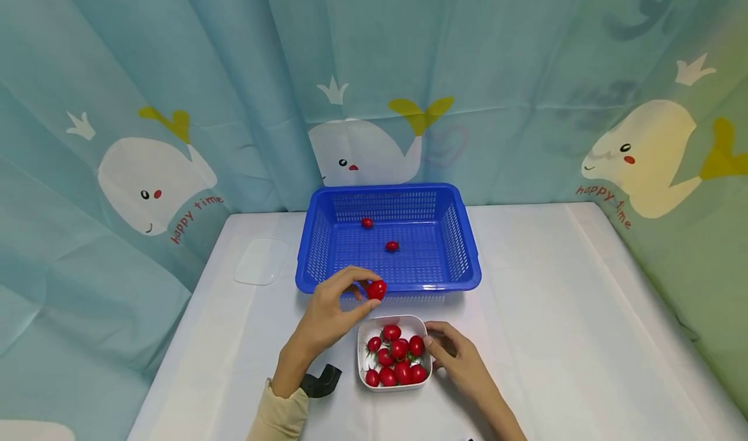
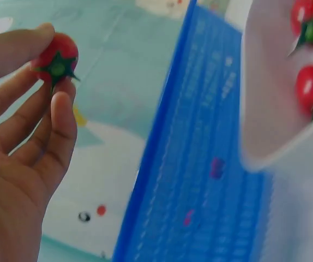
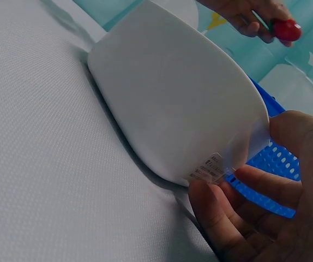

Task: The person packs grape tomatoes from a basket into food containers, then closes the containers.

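Observation:
Between thumb and fingertips, my left hand [image 1: 328, 311] pinches a red cherry tomato [image 1: 376, 289] above the near rim of the blue basket. The tomato's green stem end [image 2: 57, 66] shows in the left wrist view. My right hand [image 1: 458, 360] holds the right side of a white plastic container [image 1: 395, 389], thumb at the rim and fingers against the outer wall. Several cherry tomatoes [image 1: 400, 349] lie inside this container. Beyond it stands the blue basket [image 1: 388, 288], with two cherry tomatoes apart on its bottom, one farther back [image 1: 367, 223] and one nearer [image 1: 392, 246].
A clear plastic lid [image 1: 260, 261] lies on the white tablecloth [image 1: 561, 337] left of the basket. Behind the table hangs a blue-green curtain [image 1: 497, 149] with whale prints. A black curved piece [image 1: 323, 382] sits by the left wrist. The container's wall bears a printed label [image 3: 208, 168].

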Demonstrator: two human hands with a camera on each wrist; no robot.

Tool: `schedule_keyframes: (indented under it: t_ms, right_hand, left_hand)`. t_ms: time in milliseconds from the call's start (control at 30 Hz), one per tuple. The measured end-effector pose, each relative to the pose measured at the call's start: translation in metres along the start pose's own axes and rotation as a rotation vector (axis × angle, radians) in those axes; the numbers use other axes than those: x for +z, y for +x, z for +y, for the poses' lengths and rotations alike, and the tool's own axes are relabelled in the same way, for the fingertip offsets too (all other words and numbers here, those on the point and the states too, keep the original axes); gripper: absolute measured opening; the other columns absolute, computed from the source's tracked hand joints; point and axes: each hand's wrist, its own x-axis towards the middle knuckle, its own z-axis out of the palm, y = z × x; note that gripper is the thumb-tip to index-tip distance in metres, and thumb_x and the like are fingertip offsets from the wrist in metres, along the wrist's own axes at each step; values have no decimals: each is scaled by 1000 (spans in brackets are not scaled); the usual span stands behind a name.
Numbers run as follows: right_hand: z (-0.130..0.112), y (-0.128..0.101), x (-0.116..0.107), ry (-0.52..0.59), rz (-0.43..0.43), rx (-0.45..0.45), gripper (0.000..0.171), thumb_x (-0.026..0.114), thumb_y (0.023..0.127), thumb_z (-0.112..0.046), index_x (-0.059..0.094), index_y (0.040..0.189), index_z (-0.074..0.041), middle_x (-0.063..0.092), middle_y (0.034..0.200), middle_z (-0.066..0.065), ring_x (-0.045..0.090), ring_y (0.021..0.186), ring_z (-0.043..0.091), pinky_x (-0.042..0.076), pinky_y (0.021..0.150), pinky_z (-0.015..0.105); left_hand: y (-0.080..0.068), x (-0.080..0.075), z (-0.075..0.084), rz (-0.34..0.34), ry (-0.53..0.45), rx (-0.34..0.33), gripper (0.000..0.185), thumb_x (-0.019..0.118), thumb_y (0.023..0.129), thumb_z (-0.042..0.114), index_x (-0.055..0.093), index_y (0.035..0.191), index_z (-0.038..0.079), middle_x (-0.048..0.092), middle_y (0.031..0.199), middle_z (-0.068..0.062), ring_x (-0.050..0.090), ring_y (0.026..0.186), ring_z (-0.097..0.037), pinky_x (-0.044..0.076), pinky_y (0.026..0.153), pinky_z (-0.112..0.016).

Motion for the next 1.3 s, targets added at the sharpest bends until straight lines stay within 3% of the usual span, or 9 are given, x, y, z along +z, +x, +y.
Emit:
schedule_keyframes:
  t_ms: [233, 533, 733, 1033, 1200, 1300]
  right_hand:
    - [2, 0, 1, -31, 12, 5, 34, 66, 102, -25, 65, 131, -7, 72, 104, 14, 67, 80, 9, 59, 67, 27]
    - [2, 0, -1, -21, 7, -6, 34, 66, 103, -24, 65, 132, -6, 73, 104, 15, 68, 79, 8, 59, 67, 27]
    - [1, -1, 0, -20, -2, -25, 34, 65, 103, -23, 64, 132, -5, 73, 104, 15, 67, 79, 8, 59, 67, 28]
    - [-1, 0, -2, -19, 0, -21, 34, 64, 103, -22, 64, 133, -4, 74, 104, 16, 68, 79, 9, 59, 66, 28]
    - [-3, -1, -1, -1, -2, -26, 36, 65, 103, -21, 63, 134, -3, 74, 105, 16, 67, 80, 8, 59, 66, 28]
    - [-3, -1, -1, 7, -5, -30, 36, 65, 103, -21, 63, 134, -3, 74, 106, 16, 67, 81, 8, 59, 66, 28]
  left_hand:
    - [-10, 22, -2, -206, -95, -28, 36, 82, 91, 17, 70, 124, 19, 73, 116, 3, 64, 98, -7, 58, 86, -25]
    - [-13, 42, -16, -306, -38, -40, 33, 82, 91, 24, 70, 120, 19, 72, 109, 5, 60, 92, -8, 56, 83, -22]
    - [-15, 52, -20, -353, 78, -77, 32, 83, 90, 27, 72, 120, 19, 72, 110, 5, 61, 97, -8, 55, 88, -21]
    - [-11, 57, -20, -409, 222, -45, 29, 81, 91, 34, 74, 116, 21, 74, 105, 10, 62, 103, -11, 53, 91, -20]
    - [-13, 58, -23, -401, 235, -5, 25, 80, 92, 32, 75, 112, 18, 75, 100, 8, 60, 99, -9, 52, 88, -19]
    - [-13, 57, -22, -394, 211, -18, 24, 80, 93, 28, 76, 114, 17, 75, 101, 6, 60, 99, -10, 53, 89, -21]
